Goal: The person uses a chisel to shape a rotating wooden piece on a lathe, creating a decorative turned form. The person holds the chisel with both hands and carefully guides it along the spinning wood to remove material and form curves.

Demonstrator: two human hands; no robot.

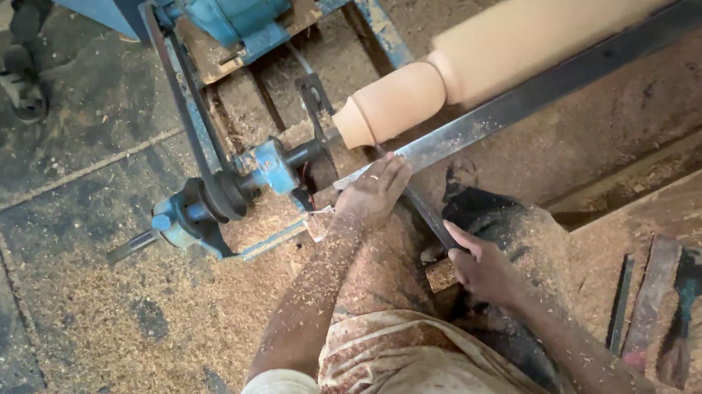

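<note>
while the pale turned wood spindle (529, 38) lies w/ its long axis running from frame centre up to the upper right, its rounded narrow end points lower left toward the blue lathe headstock (262, 171). a long dark chisel (427, 214) runs diagonally from the spindle's rounded end down-right to the person's lap, tip up near the wood, handle end low. left hand (373, 192), centre frame, fingers curled loosely down over the chisel's upper part and resting on the flat steel tool rest bar (553, 84) just below the spindle; grip tightness can't be told. right hand (482, 265), lower centre-right, fingers wrapped closed round the chisel's lower end. both forearms dusted w/ shavings. spare flat chisels (655, 306) lie on the sawdust-covered bench at lower right. blue motor (230, 1) at top centre, belt (179, 93) down to the headstock pulley. no labels legible.
</note>
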